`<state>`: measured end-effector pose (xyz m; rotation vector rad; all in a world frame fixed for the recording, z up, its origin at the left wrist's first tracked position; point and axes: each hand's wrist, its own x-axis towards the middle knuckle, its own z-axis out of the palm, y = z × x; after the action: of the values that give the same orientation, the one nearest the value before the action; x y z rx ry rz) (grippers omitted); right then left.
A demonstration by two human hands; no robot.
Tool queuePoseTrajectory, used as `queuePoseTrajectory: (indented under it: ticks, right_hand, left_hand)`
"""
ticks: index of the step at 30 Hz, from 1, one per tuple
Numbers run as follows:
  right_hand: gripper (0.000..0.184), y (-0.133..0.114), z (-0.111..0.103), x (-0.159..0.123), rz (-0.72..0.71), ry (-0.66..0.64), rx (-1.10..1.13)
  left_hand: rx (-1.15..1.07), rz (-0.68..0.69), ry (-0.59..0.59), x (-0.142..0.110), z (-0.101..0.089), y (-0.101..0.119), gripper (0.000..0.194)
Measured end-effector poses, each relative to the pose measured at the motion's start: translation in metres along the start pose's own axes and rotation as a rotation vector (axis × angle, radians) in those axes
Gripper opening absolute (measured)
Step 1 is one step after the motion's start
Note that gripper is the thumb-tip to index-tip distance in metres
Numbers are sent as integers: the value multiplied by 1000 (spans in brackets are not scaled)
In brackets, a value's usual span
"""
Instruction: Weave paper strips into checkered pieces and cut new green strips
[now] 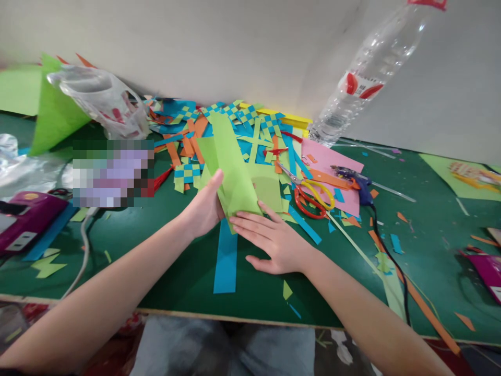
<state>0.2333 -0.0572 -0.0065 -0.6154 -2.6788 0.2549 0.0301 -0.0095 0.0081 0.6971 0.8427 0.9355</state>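
Observation:
A light green sheet of paper (235, 162), folded into a long shape, stands tilted over the middle of the table. My left hand (207, 206) grips its left side, the thumb on the near face and the other fingers hidden behind. Against the lower right end lies my right hand (272, 237), its fingers stretched out and the thumb apart. Under the paper a blue paper strip (226, 261) points toward the table's near edge. Scissors (313, 198) with red and yellow handles rest to the right of the paper. Woven blue and green paper pieces (188, 173) lie around it.
A tall plastic bottle (360, 78) stands at the back right. A blue glue gun (365, 190) with a black cord lies on pink paper (332, 156). To the left are a plastic-wrapped cup (105, 99), a blurred-out object (113, 175) and a purple power strip (33, 216).

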Motion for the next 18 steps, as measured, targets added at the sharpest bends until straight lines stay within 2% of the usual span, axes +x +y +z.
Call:
queuePoseTrajectory:
  ticks: [2, 4, 7, 10, 12, 15, 18]
  right_hand:
    - [56, -1, 0, 0, -6, -7, 16]
    - [51, -2, 1, 0, -16, 0, 44]
    - [31, -3, 3, 0, 13, 107, 113]
    - [16, -4, 3, 0, 221, 372, 186]
    - [20, -3, 4, -1, 421, 505, 219]
    - [37, -1, 7, 0, 633, 505, 342]
    - [43, 1, 13, 1, 734, 456, 642]
  left_hand:
    - [38, 39, 11, 0, -1, -3, 36]
    - [80, 61, 62, 0, -2, -5, 31]
    - [141, 46, 149, 0, 0, -6, 26]
    - [190, 20, 148, -1, 1, -4, 26]
    - [203, 15, 115, -2, 1, -3, 27]
    - [206, 26, 24, -4, 0, -4, 30]
    - [211, 27, -97, -5, 1, -4, 32]
